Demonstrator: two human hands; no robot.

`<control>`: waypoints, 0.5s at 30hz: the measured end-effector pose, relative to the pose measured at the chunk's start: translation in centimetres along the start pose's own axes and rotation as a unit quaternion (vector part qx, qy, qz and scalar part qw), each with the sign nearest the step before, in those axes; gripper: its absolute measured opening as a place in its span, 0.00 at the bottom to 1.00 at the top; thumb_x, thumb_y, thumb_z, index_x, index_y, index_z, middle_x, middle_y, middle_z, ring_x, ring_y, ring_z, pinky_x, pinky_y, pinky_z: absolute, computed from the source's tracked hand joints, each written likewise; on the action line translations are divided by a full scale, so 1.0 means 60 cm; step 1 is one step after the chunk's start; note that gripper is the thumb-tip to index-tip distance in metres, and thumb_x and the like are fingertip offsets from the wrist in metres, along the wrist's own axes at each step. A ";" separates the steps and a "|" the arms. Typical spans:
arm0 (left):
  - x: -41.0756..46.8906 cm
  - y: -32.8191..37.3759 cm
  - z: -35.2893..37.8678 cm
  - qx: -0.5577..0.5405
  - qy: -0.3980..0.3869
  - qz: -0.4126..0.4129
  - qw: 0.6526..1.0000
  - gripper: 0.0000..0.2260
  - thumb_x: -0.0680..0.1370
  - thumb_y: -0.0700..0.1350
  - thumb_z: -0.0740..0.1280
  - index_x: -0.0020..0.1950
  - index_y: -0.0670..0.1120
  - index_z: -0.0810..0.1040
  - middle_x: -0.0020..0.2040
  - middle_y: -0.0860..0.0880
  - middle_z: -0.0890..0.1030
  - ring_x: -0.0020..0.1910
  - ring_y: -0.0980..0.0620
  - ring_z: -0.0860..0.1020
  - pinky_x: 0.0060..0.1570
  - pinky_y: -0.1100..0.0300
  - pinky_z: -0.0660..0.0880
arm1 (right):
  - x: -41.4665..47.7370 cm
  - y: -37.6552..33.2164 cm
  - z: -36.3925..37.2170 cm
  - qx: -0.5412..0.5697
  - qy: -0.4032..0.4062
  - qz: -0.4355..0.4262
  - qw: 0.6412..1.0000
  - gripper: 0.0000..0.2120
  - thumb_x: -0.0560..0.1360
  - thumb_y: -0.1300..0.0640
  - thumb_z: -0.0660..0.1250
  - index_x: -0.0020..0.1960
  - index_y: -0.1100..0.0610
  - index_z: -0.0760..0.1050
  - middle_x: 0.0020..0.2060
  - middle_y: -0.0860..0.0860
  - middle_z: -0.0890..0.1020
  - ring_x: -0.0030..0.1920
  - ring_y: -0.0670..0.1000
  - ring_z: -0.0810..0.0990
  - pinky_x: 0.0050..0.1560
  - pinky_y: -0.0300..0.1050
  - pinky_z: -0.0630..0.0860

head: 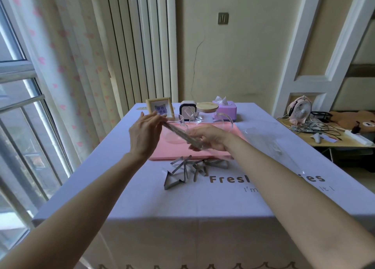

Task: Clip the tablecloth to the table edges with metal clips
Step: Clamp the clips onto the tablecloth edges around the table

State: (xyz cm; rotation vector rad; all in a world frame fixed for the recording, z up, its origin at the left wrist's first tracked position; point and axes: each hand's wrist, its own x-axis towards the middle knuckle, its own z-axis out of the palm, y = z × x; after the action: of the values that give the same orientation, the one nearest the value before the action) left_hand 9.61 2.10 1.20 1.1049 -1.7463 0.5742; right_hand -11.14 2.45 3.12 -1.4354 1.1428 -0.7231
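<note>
Tablecloth point(142, 203), lilac with dark printed lettering, covers the surface and hangs over the near edge.

Head view:
- Metal clips point(188, 170) lie in a loose heap on the cloth near the middle of the surface, just in front of the pink tray point(162, 154). None sits on a surface edge.
- Left hand point(145, 136) and right hand point(210, 138) are raised above the tray, sharing one long greyish strip point(182, 135) slanted between them. Left fingertips pinch its upper end; right fingers are curled round its lower end. The strip is motion-blurred, so I cannot tell what it is.
- The tray carries clear glassware: a glass cup point(175, 126) behind the strip, and a glass jug point(222, 121) towards the right. Contents cannot be made out.
- Behind the tray stand a glass jar point(207, 111) with a wooden lid, a purple tissue box point(226, 109) with a tissue standing out of its top, and a wooden picture frame point(160, 107).
- A clear plastic bag point(263, 139) lies on the cloth to the right of the tray.
- A small fan point(300, 109) stands on a side table point(332, 143) at right.
</note>
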 end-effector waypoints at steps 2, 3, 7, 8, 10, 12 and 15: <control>-0.002 0.001 0.009 -0.054 -0.085 -0.094 0.991 0.14 0.75 0.38 0.67 0.61 0.46 0.78 0.64 0.45 0.77 0.68 0.46 0.70 0.66 0.47 0.65 | 0.008 -0.004 0.009 0.067 0.026 0.022 0.997 0.07 0.77 0.66 0.63 0.54 0.63 0.77 0.38 0.54 0.79 0.35 0.49 0.77 0.28 0.37 0.77; -0.004 0.006 0.010 -0.095 -0.117 -0.138 0.979 0.18 0.76 0.38 0.66 0.66 0.45 0.73 0.70 0.45 0.70 0.73 0.46 0.63 0.69 0.48 0.59 | 0.013 -0.003 0.014 0.097 0.038 0.030 0.994 0.08 0.77 0.68 0.62 0.54 0.66 0.76 0.37 0.54 0.79 0.34 0.49 0.76 0.27 0.37 0.77; -0.014 0.053 -0.014 -0.310 -0.139 -0.363 0.868 0.25 0.79 0.47 0.62 0.73 0.42 0.57 0.73 0.43 0.61 0.71 0.48 0.62 0.68 0.55 0.58 | 0.036 0.008 0.036 0.178 0.076 0.044 0.980 0.07 0.77 0.69 0.60 0.50 0.63 0.76 0.27 0.52 0.81 0.25 0.47 0.80 0.23 0.37 0.76; -0.016 0.060 -0.019 -0.390 -0.179 -0.408 0.806 0.25 0.79 0.51 0.61 0.72 0.44 0.57 0.70 0.43 0.65 0.65 0.49 0.69 0.65 0.54 0.64 | 0.039 0.010 0.042 0.205 0.084 0.042 0.974 0.07 0.77 0.69 0.59 0.47 0.62 0.76 0.26 0.51 0.82 0.24 0.47 0.80 0.23 0.38 0.76; -0.022 0.060 -0.021 -0.502 -0.312 -0.437 0.678 0.22 0.77 0.59 0.59 0.66 0.48 0.65 0.63 0.42 0.75 0.56 0.45 0.79 0.56 0.49 0.75 | 0.045 0.012 0.054 0.258 0.103 0.025 0.960 0.07 0.77 0.70 0.59 0.45 0.62 0.74 0.26 0.53 0.82 0.25 0.48 0.81 0.25 0.42 0.79; -0.034 0.054 -0.021 -0.540 -0.409 -0.392 0.623 0.23 0.75 0.57 0.61 0.65 0.47 0.70 0.58 0.44 0.80 0.53 0.43 0.81 0.51 0.50 0.79 | 0.049 0.014 0.065 0.294 0.125 0.002 0.948 0.07 0.76 0.71 0.60 0.46 0.63 0.74 0.27 0.53 0.82 0.26 0.50 0.82 0.29 0.44 0.80; -0.046 0.045 -0.009 -0.528 -0.386 -0.394 0.646 0.20 0.75 0.41 0.67 0.66 0.41 0.70 0.56 0.41 0.81 0.51 0.42 0.82 0.51 0.50 0.80 | 0.055 0.013 0.078 0.345 0.145 -0.034 0.927 0.13 0.73 0.75 0.60 0.55 0.63 0.71 0.32 0.57 0.83 0.28 0.54 0.83 0.34 0.47 0.81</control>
State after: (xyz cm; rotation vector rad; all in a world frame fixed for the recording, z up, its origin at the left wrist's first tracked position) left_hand 7.89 4.98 -0.80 1.0598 -1.5236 -1.5145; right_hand -5.96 1.24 0.88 -0.7849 0.9163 -1.2692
